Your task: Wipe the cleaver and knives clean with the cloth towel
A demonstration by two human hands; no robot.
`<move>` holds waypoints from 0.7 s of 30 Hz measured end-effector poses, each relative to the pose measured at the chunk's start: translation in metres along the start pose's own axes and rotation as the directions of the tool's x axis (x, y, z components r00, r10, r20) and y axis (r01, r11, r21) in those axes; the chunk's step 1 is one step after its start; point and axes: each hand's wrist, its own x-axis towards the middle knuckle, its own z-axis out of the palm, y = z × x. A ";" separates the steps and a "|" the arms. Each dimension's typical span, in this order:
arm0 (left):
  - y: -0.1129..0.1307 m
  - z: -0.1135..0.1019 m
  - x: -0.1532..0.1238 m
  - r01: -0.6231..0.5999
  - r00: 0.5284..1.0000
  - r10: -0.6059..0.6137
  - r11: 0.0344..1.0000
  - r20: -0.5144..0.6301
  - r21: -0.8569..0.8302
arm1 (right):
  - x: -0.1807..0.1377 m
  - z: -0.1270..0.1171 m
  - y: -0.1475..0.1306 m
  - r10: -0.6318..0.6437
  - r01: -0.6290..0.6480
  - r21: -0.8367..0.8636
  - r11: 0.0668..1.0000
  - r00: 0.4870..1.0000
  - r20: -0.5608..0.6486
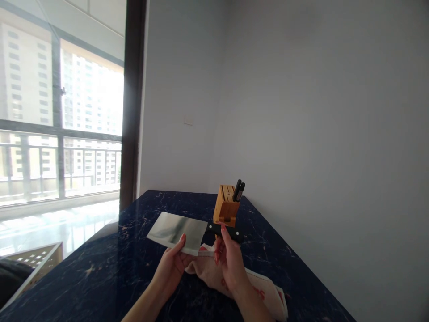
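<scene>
Cleaver (197, 229) is held above the dark, veined surface (268, 255): the left hand (170, 264) pinches the blade's near edge between thumb and fingers, and the right hand (231, 258) closes on the black handle. The step in hand appears to be two-handed support; the next move likely calls for a steady grip. Cloth (209, 273) lies below, a knife block (227, 209) stands beyond, and a window (92, 94) lights the room from the left.

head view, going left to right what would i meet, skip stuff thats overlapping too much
Window → dark upright frame → cleaver blade → right hand.
</scene>
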 end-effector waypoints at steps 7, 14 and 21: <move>-0.010 0.007 -0.013 0.113 0.942 -0.164 0.977 0.292 0.184 | 0.010 0.005 -0.075 -0.253 0.232 -0.201 0.952 0.963 -0.088; -0.013 0.003 -0.009 -0.122 0.949 -0.016 0.902 0.315 0.414 | 0.038 0.011 -0.192 -0.723 0.641 -0.472 0.605 0.690 0.009; -0.007 0.011 -0.017 -0.163 0.963 0.031 0.857 0.266 0.489 | 0.074 0.023 -0.246 -0.825 0.626 -0.698 0.347 0.557 0.090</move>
